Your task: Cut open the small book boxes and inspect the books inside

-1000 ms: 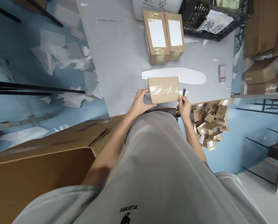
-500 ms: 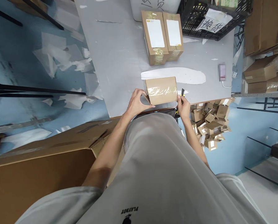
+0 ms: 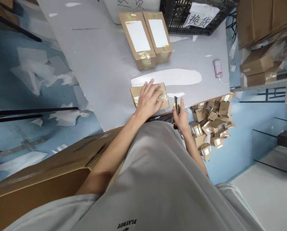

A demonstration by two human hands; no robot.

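A small cardboard box (image 3: 134, 91) with shiny clear tape lies at the table's near edge. Flat across its top rests my left hand (image 3: 148, 98), fingers stretched out and a little apart, covering much of the tape. To the right of the box, my right hand (image 3: 181, 116) is closed round a black and yellow utility knife (image 3: 175, 107). Its tip end points away from me, and the index finger is stretched out beside it. The knife is apart from the box. Just behind the box lies a long white paper strip (image 3: 167, 77).
Two taped boxes with white labels (image 3: 138, 36) stand farther back, before a black crate (image 3: 174, 19) and a pale bin (image 3: 112, 9). A phone (image 3: 217, 68) with a cable lies at right. Small cartons (image 3: 213, 120) are heaped on the floor; a large open carton (image 3: 61, 157) stands at near left.
My left hand has moved from the box's left edge onto its top. My right hand has come off the box's right edge with the knife. The view has shifted and turned slightly.
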